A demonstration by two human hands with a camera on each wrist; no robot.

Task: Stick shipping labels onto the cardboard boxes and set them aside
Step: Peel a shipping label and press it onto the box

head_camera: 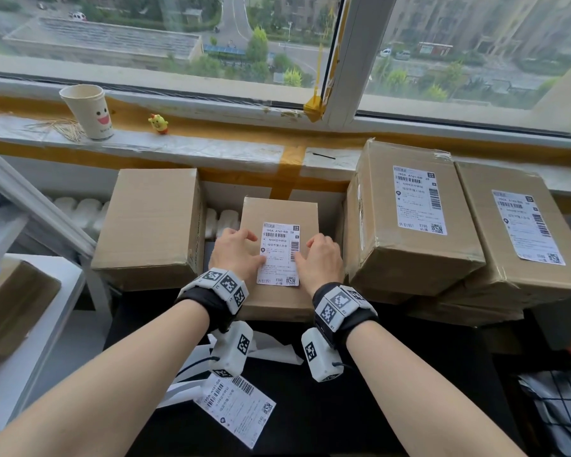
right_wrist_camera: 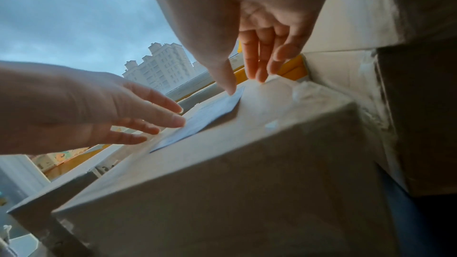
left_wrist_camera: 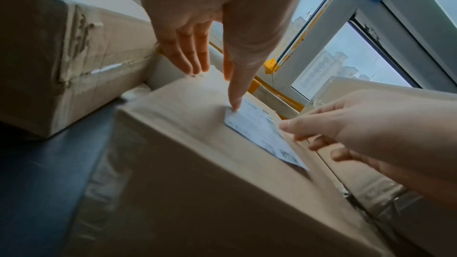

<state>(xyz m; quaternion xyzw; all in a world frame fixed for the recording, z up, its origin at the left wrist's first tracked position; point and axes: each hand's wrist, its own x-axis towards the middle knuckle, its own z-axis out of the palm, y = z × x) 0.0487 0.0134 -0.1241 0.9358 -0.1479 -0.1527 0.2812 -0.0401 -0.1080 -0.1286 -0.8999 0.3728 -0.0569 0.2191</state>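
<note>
A small cardboard box (head_camera: 279,209) stands on the black table in front of me, with a white shipping label (head_camera: 279,252) lying flat on its top. My left hand (head_camera: 241,250) rests on the label's left edge, and its thumb presses the paper down, which the left wrist view shows at the label (left_wrist_camera: 262,134). At the label's right edge, my right hand (head_camera: 317,255) presses with its thumb, fingers spread on the cardboard beyond. In the right wrist view both hands touch the label (right_wrist_camera: 205,118) with straight fingers. Neither hand grips anything.
A plain unlabelled box (head_camera: 149,225) sits to the left. Two labelled boxes (head_camera: 409,209) (head_camera: 524,232) are stacked at the right. Loose labels (head_camera: 238,407) and backing paper (head_camera: 271,352) lie near me. A paper cup (head_camera: 88,112) and a yellow toy (head_camera: 159,123) stand on the sill.
</note>
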